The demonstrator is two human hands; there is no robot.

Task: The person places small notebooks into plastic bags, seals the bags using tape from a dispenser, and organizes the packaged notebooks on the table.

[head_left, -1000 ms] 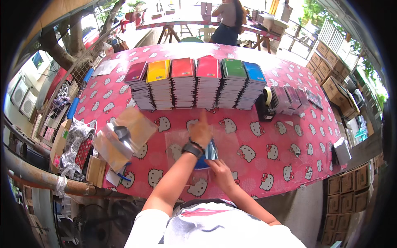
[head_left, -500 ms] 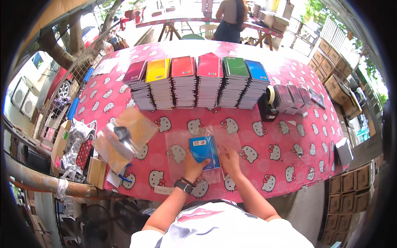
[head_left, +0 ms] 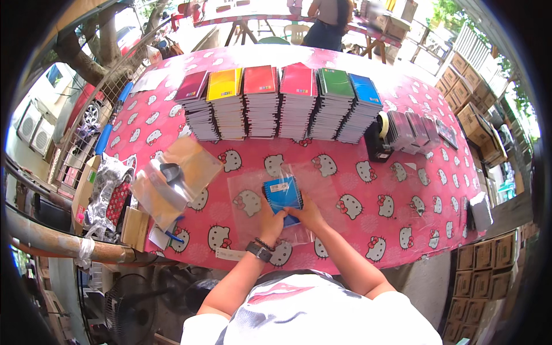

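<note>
A small blue spiral notebook (head_left: pixel 284 194) with a white label near its top lies low over the table in front of me. My left hand (head_left: pixel 272 221) grips its left and lower edge, fingers partly hidden. On the other side my right hand (head_left: pixel 308 214) clasps the right edge, and both thumbs meet on the lower cover. Under and around the notebook spread clear plastic sheets or bags (head_left: pixel 244 198); I cannot tell whether the notebook is inside one. Farther back, several stacks of spiral notebooks (head_left: pixel 260 109) stand in a row, topped maroon, yellow, red, green and blue.
Right of the stacks are a black tape dispenser (head_left: pixel 376 141) and dark packs (head_left: pixel 411 132). At left lie clear plastic packaging over brown sheets (head_left: pixel 178 175), a blue pen (head_left: pixel 174 236) and a wooden block (head_left: pixel 135 228). A person (head_left: pixel 328 26) stands beyond the pink patterned table (head_left: pixel 356 230).
My right hand has moved left from the plastic beside the notebook onto its right edge. Its thumb now meets my left thumb on the cover. The whole view has shifted slightly.
</note>
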